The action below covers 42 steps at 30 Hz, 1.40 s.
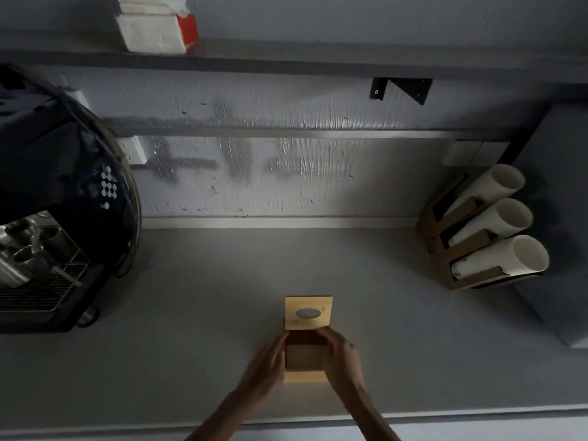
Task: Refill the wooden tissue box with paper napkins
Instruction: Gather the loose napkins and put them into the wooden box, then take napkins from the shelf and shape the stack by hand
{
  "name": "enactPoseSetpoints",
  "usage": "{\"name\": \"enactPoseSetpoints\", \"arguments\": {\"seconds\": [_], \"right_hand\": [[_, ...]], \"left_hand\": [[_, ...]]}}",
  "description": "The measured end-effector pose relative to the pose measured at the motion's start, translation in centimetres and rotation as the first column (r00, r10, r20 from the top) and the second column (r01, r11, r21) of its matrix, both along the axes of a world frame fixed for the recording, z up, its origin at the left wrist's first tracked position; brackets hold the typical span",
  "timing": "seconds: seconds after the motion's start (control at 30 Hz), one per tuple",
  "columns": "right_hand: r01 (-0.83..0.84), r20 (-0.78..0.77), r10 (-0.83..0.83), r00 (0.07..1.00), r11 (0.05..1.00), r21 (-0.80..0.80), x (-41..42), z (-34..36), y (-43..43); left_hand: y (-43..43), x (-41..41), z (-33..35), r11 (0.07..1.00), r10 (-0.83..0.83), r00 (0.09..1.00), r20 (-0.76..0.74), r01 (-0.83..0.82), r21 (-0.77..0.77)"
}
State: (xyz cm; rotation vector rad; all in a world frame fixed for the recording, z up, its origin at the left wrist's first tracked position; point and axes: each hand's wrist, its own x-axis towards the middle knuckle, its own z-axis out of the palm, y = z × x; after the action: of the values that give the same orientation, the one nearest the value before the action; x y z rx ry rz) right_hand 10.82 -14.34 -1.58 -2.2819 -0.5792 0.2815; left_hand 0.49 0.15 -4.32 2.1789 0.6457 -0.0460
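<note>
Black coffee machine (57, 192) far left on grey tabletop (191, 313). Wooden cup rack (429, 237) far right, three white paper-cup stacks (496, 219) tilted in it. Black bracket (410, 89) on wall under shelf (318, 63).

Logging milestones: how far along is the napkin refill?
Done: the pale wooden lid with an oval slot is slid back, so the square wooden tissue box is open; no napkins show inside. In hand: left hand and right hand grip its sides. Left: filling it; a white-and-red paper pack sits on the grey shelf.
</note>
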Motion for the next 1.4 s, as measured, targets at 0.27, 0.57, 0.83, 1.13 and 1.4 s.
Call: {"name": "enactPoseSetpoints", "arguments": {"seconds": [0.27,0.57,0.83,1.13,1.4], "right_hand": [[0.34,-0.765,0.057,0.642,0.873,0.351,0.6,-3.5,-1.5],[0.28,-0.785,0.201,0.585,0.859,0.429,-1.6,-3.5,-0.4],[0.28,-0.812,0.113,0.573,0.904,0.324,-0.9,-3.3,-1.5],[0.134,-0.173,-0.074,0.982,0.921,0.366,0.5,6.5,1.6],[-0.245,0.242,0.147,0.959,0.856,0.454,0.4,25.1,15.5]], "left_hand": [[-0.9,0.9,0.5,0.447,0.415,0.889,-0.194,-0.385,-0.808],[-0.1,-0.3,2.1,0.386,0.463,0.867,-0.185,-0.385,-0.838],[-0.3,-1.1,4.2,0.489,0.409,0.884,-0.229,-0.423,-0.763],[8.8,-3.9,11.1,0.816,0.324,0.946,-0.002,-0.28,-0.505],[19.5,-4.0,30.9,0.977,0.013,0.892,0.451,-0.107,0.183]]}}
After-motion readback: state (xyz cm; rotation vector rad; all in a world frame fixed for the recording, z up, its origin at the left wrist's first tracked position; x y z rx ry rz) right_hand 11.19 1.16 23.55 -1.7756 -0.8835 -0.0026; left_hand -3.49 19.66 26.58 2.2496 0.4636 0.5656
